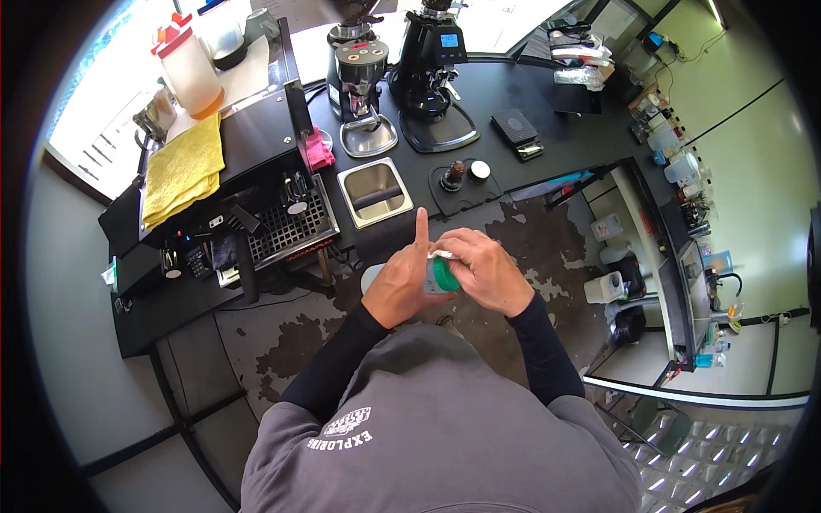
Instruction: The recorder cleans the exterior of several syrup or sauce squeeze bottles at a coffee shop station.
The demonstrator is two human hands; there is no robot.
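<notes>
In front of my chest, my left hand (400, 284) is wrapped round a pale translucent container with a green lid (445, 274). Its index finger points straight up, away from the container. Part of the pale body (371, 277) shows left of that hand; the rest is hidden by the palm. My right hand (487, 272) is closed at the lid, fingers bent over its top side. A small white piece (441, 254), perhaps cloth or tissue, sticks out between the right fingertips and the lid.
Ahead on the black counter are a steel knock box (375, 193), two coffee grinders (361, 77), a tamper (452, 176) on a mat and a black scale (516, 130). An espresso machine (282, 231) with a yellow cloth (184, 167) stands left. A sink counter (697, 295) lies right.
</notes>
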